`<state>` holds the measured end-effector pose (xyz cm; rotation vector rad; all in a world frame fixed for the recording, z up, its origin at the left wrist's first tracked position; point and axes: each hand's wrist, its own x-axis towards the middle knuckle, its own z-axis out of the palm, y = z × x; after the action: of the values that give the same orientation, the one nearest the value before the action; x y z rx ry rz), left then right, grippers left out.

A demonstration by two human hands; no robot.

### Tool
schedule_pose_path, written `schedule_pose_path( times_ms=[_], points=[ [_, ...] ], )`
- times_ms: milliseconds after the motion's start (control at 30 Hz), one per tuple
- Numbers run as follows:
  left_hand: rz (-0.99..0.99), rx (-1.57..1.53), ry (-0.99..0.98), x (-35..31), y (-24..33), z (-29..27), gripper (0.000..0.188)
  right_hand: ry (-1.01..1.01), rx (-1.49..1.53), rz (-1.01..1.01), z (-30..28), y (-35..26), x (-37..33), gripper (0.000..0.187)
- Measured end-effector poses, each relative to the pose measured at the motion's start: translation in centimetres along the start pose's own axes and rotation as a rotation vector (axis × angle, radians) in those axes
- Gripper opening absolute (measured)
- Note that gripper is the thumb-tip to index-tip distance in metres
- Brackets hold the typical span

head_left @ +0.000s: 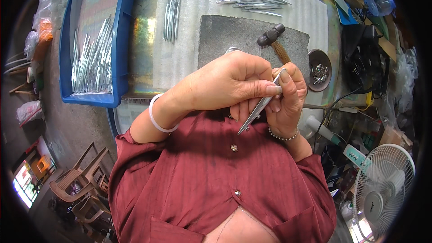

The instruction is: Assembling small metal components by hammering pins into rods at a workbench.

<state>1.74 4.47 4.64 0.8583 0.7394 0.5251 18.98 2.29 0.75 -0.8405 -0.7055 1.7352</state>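
Observation:
Close in front of my chest, both hands are closed on slim metal tweezers, whose pointed end slants down toward my shirt. My left hand pinches them between thumb and bent forefinger. From the other side my right hand grips their upper end, its thumb along the metal. The fingers hide part of the tweezers' middle. Just beyond my hands lies a grey stone slab, with a hammer resting on it. A small shiny thing shows on the slab behind my left hand, mostly covered.
Slim metal pieces lie in a large pile and a small bundle on the white foam sheet. A blue tray at left holds many more. A bowl of small metal bits stands right; a fan stands lower right.

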Motion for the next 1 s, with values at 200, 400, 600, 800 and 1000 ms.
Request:
schedule_pose_path(
  times_ms=[200,400,600,800,1000],
  points=[
    [-0.012,-0.014,0.023,0.1,-0.1,0.1,0.022,0.005,0.019,0.032,-0.1,0.0,0.2,0.014],
    [-0.017,-0.018,0.008,0.3,-0.4,-0.3,0.025,-0.002,0.039,0.023,-0.4,0.4,0.1,0.014],
    [-0.007,0.030,-0.054,0.7,-0.4,-0.7,0.026,-0.020,0.022,-0.045,-0.7,0.9,-0.2,0.013],
    [-0.022,0.054,-0.082,1.2,-0.3,-0.9,0.027,0.000,0.045,-0.039,-0.9,0.8,-0.2,0.013],
    [-0.032,0.075,-0.098,1.8,-0.3,-0.9,0.027,0.047,0.038,-0.032,-0.8,0.5,-0.3,0.015]
  ],
)
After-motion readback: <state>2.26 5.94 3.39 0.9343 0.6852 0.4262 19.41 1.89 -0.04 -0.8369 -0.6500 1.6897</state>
